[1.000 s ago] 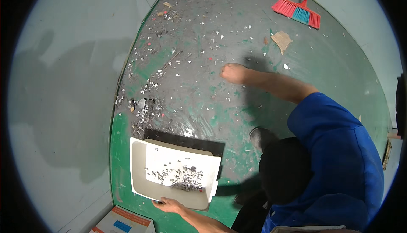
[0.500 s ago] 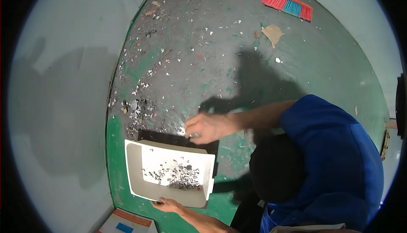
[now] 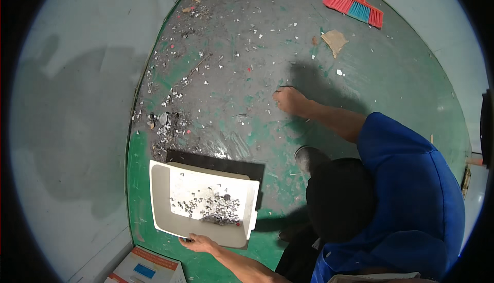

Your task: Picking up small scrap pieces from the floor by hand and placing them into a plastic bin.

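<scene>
1. Two hands busy: right hand is stretched out low over the floor, fingers curled narrow around a small scrap, though I can't tell for sure if it's actually gripped.
2. Left hand has its fingers clamped on the near rim of the white dustpan, which sits tilted on the floor beside the wall.
3. Inside the pan there's a decent pile of grey chips.
4. Plenty left, I'd say: debris litters the floor beyond, plus a cardboard piece near the broom.
</scene>
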